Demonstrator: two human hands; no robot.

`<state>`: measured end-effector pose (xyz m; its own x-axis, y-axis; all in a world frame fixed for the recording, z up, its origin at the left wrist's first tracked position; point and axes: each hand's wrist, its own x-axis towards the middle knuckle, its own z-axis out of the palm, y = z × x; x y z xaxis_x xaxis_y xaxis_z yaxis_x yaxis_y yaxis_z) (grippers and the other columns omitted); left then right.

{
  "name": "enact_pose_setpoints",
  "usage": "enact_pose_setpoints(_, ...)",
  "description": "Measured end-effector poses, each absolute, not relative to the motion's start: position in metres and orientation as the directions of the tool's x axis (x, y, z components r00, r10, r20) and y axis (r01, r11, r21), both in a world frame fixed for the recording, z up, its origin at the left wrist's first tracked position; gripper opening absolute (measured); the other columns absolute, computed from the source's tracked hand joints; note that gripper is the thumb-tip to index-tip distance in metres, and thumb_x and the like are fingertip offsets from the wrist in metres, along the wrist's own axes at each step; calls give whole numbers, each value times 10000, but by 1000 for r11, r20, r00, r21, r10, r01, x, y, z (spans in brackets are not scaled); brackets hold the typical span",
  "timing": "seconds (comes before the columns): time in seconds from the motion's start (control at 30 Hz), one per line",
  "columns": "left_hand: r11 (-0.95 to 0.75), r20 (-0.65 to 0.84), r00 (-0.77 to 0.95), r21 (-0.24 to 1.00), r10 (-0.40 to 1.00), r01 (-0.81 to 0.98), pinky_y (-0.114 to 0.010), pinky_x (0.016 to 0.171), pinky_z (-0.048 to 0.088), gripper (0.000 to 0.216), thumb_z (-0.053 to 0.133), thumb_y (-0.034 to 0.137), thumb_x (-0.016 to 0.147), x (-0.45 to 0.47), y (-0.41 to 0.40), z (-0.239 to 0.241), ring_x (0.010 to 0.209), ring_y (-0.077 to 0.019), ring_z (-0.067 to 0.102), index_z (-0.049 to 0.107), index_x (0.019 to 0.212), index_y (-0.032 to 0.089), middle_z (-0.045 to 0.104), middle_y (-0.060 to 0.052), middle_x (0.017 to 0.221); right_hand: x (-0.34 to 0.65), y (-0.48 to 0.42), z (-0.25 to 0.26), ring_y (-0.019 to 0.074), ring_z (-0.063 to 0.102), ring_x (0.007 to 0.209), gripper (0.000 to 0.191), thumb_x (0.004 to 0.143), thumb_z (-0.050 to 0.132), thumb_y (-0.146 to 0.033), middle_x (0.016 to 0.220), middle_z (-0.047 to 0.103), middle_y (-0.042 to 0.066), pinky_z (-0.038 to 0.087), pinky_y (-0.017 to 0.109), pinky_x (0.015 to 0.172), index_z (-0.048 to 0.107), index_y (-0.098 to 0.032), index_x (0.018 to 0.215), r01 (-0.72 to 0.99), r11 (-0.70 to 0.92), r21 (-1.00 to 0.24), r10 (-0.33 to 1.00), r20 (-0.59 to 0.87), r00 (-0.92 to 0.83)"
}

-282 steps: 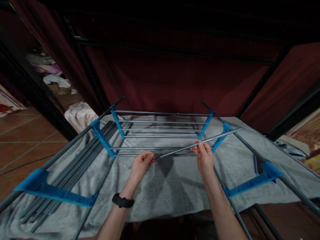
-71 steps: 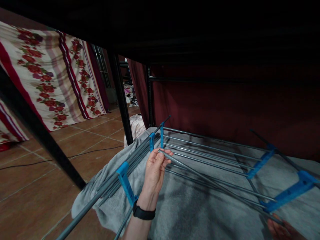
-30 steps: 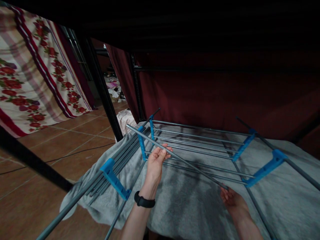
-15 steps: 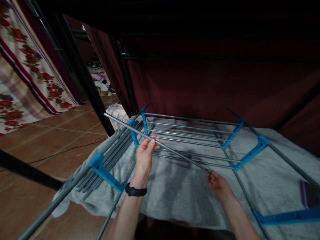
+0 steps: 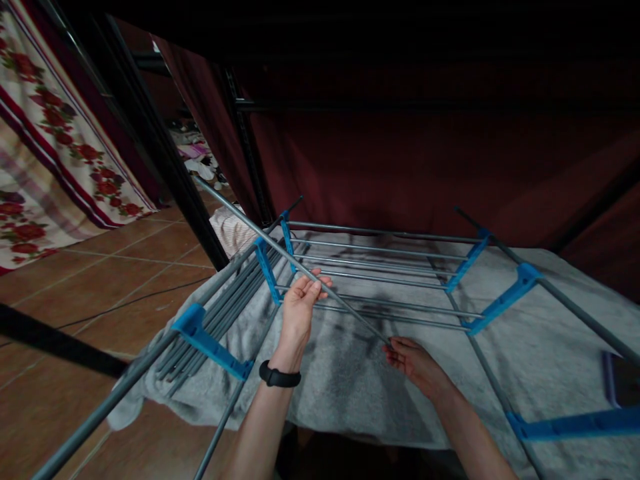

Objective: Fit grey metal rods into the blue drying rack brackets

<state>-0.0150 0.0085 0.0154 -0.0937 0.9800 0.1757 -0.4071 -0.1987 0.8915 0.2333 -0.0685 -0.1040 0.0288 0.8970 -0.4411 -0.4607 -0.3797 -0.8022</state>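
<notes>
A loose grey metal rod (image 5: 260, 233) slants from upper left down to the middle. My left hand (image 5: 301, 307), with a black wristband, pinches the rod near its middle. My right hand (image 5: 413, 360) grips the rod's lower end. Below them lies a drying-rack frame (image 5: 380, 270) of grey rods and blue plastic brackets, spread on a grey towel (image 5: 350, 393). A bundle of spare grey rods (image 5: 215, 313) lies along the frame's left side.
A black bed-frame post (image 5: 150, 140) rises at the left, with dark red curtains (image 5: 400, 167) behind. Tiled floor (image 5: 75, 280) and a floral cloth (image 5: 45, 153) lie to the left. A dark flat object (image 5: 620, 377) rests on the towel at the far right.
The rod has slid up and to the left through my left hand. My right hand has followed its lower end leftward. The camera has swung back to the right.
</notes>
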Motion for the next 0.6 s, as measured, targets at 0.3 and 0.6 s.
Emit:
enact_pose_setpoints(0.3,-170,154,-72,910,985,-378,-270,703,503,423,744,297,722,-13,9,9,862,-193,677,655,1104,141,728,-104,935,220,-70,-96,168,602,819,352,626,768,-429,822,640,27,520,318,768,659,-155,819,-92,-316,-944,948,-319,16)
enact_pose_setpoints(0.6,-143,148,-15,912,989,-385,-262,684,487,394,755,271,713,-4,6,8,834,-187,675,649,1075,155,727,-81,884,209,-63,-122,151,553,632,335,759,550,-550,699,578,-8,475,296,615,565,-216,779,301,-211,-930,978,-203,58)
